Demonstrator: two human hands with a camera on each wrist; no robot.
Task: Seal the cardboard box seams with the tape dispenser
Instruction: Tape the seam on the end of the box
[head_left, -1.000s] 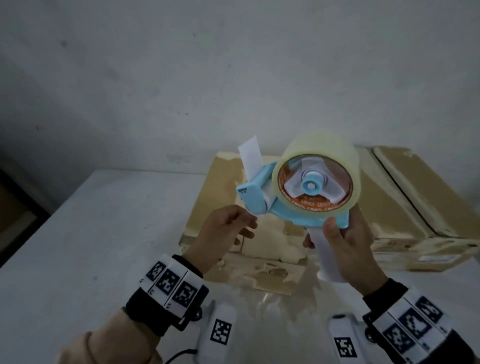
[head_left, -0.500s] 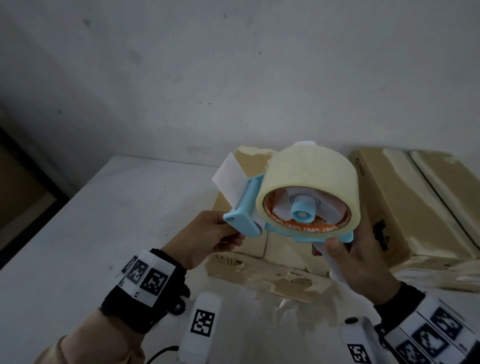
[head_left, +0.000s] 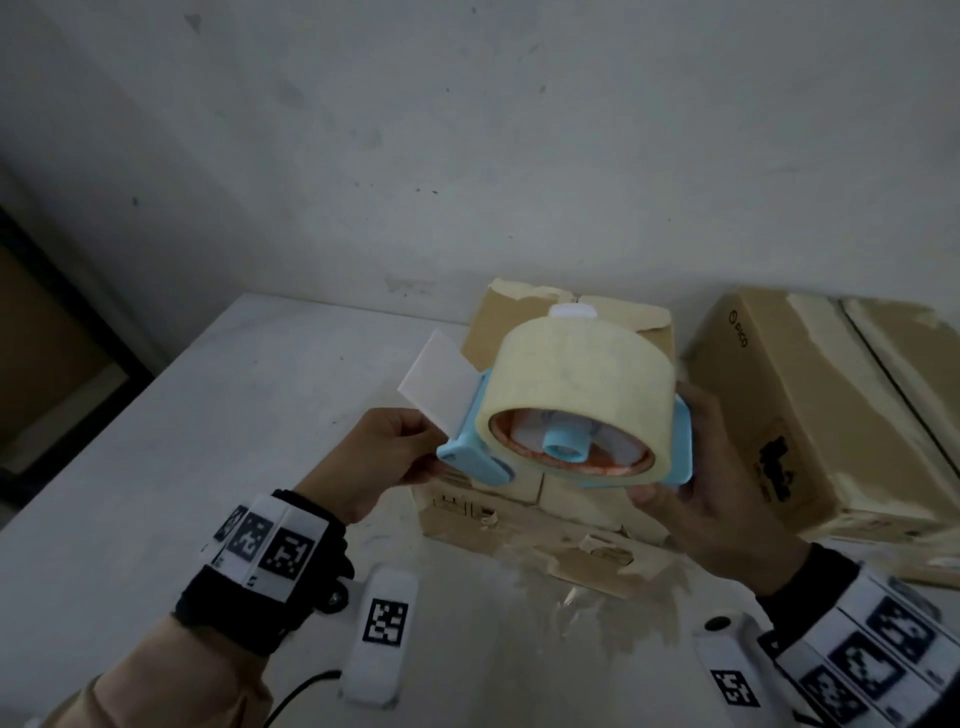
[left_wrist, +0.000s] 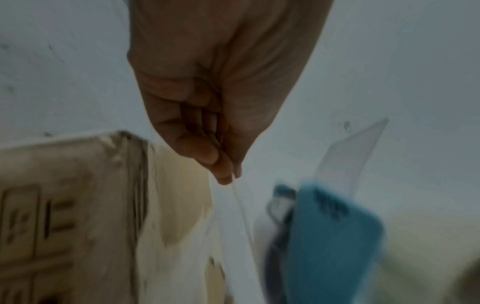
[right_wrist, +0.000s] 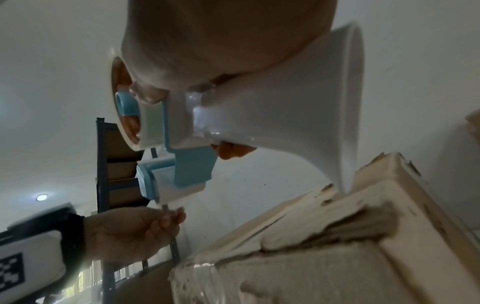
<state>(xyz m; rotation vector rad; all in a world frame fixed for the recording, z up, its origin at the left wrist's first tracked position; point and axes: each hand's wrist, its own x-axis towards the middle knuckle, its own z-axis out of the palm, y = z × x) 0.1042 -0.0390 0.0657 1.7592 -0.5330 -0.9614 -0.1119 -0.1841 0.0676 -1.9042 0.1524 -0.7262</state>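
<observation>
A light blue tape dispenser (head_left: 571, 415) with a large cream tape roll hangs above a worn cardboard box (head_left: 524, 499). My right hand (head_left: 696, 467) grips its white handle (right_wrist: 272, 113) from the right. My left hand (head_left: 423, 457) is at the dispenser's front end, just below its white flap (head_left: 436, 384). In the left wrist view, thumb and fingertips (left_wrist: 226, 170) pinch a thin strip of tape (left_wrist: 241, 216) that runs down beside the blue dispenser head (left_wrist: 324, 236). The right wrist view shows that left hand (right_wrist: 168, 216) pinching right under the dispenser's roller (right_wrist: 176, 185).
A second, larger cardboard box (head_left: 810, 415) lies to the right, close to the first. Two white tagged devices (head_left: 382, 623) (head_left: 727, 670) lie on the white table (head_left: 208, 441) near me. Crumpled clear film (head_left: 571, 597) lies by the box's torn front. A wall stands behind.
The dispenser has tipped so that the roll's rim faces up. My left hand has closed in on the dispenser's front and now pinches the tape end.
</observation>
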